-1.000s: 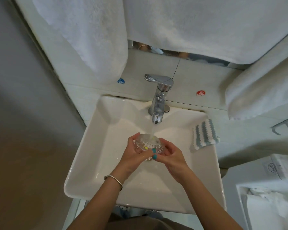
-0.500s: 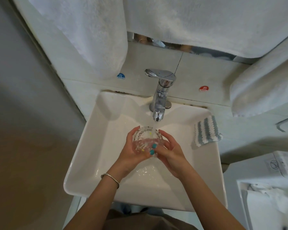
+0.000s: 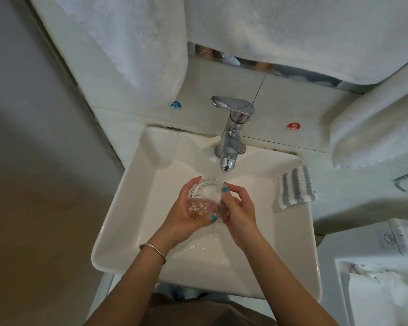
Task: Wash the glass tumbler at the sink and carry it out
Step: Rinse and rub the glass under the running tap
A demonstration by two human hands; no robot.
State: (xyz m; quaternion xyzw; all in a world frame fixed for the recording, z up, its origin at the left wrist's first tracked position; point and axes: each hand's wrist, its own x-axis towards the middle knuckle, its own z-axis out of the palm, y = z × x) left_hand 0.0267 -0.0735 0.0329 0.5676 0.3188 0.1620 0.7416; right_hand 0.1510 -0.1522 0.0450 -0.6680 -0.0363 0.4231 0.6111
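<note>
Both hands curl around the glass tumbler point(image 3: 204, 198) at the frame's centre, the left hand point(image 3: 186, 217) cupping its side and the right hand point(image 3: 238, 208) pinching its rim. Water from the faucet point(image 3: 231, 137) pours into it over the sink point(image 3: 127, 208). Rinsing looks underway; shutting off the water and carrying the tumbler out remain.

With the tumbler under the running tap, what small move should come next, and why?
Probably turn the tumbler a little in both hands so the water stream reaches the rest of its wall. The left hand cups it from the side, the right hand holds the other side, and the stream strikes only near its right rim.
</note>
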